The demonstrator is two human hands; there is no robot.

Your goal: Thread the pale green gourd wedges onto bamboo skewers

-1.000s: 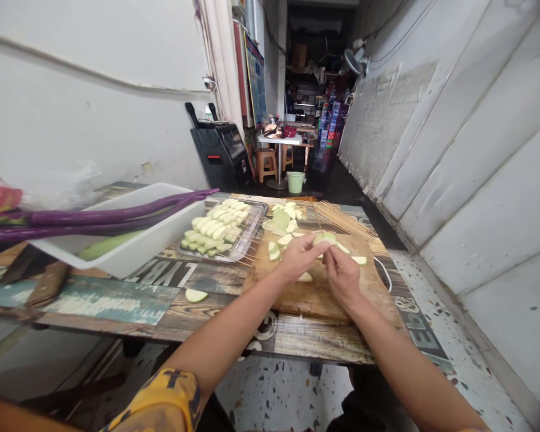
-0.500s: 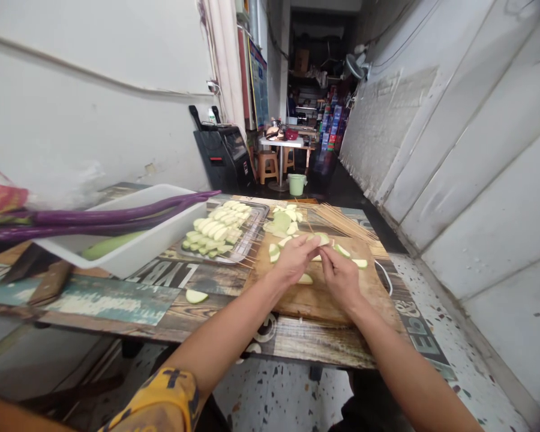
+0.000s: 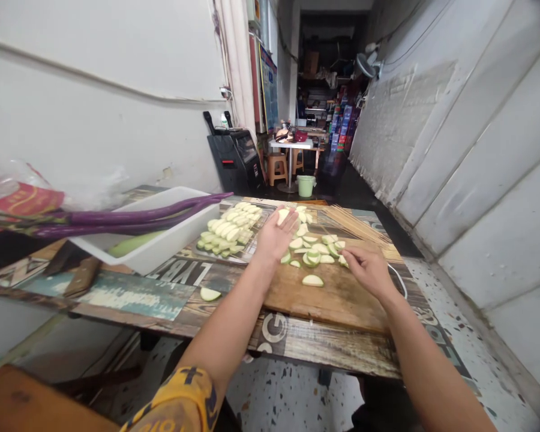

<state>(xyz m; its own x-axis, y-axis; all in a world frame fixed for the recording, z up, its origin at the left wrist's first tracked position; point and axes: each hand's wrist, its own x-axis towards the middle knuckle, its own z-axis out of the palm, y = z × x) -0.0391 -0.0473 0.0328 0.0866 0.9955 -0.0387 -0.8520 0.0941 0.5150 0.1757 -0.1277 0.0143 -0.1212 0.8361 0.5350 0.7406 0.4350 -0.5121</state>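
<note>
My left hand (image 3: 273, 237) reaches forward over the wooden cutting board (image 3: 337, 297), with a pale green vegetable slice (image 3: 282, 215) pinched at its fingertips. My right hand (image 3: 366, 268) rests on the board's right side. Its fingers are closed on the end of a row of slices (image 3: 314, 252) that looks threaded on a thin skewer. The stick itself is hard to make out. One loose slice (image 3: 312, 280) lies on the board nearer to me. More cut slices (image 3: 302, 228) are piled at the board's far edge.
A metal tray of skewered slices (image 3: 228, 230) sits left of the board. Beside it a white tub (image 3: 162, 247) holds long purple eggplants (image 3: 130, 216). Bare bamboo skewers (image 3: 355, 222) lie far right. A stray slice (image 3: 209, 294) and a cleaver (image 3: 78, 273) are on the table (image 3: 324, 351).
My hands were together over the board's middle, working a slice onto a stick. Now they have parted: the left reaches forward to the slice pile, the right moved right and lower.
</note>
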